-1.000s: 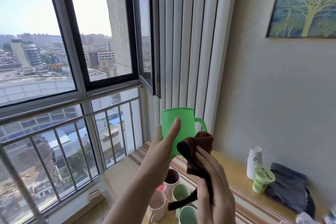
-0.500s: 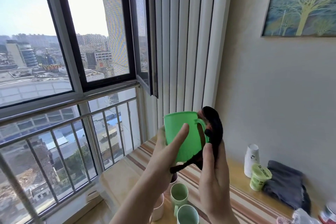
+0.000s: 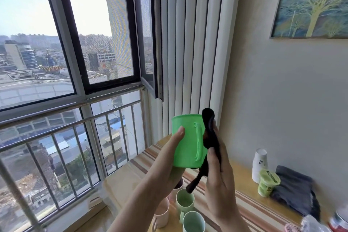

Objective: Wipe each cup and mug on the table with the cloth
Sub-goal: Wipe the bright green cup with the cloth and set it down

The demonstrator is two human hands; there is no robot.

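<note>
Striped table [image 3: 250, 211] bears pastel mugs [image 3: 185, 202], paper cups [image 3: 259, 164], grey cloth [image 3: 295, 188].

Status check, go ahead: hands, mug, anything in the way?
Left hand grips green mug aloft. Right hand presses dark cloth beside its handle. Nothing blocking.

Bright daylight from the window [image 3: 62, 34], overexposed sky, moiré on glass, wide-angle bending at edges
</note>
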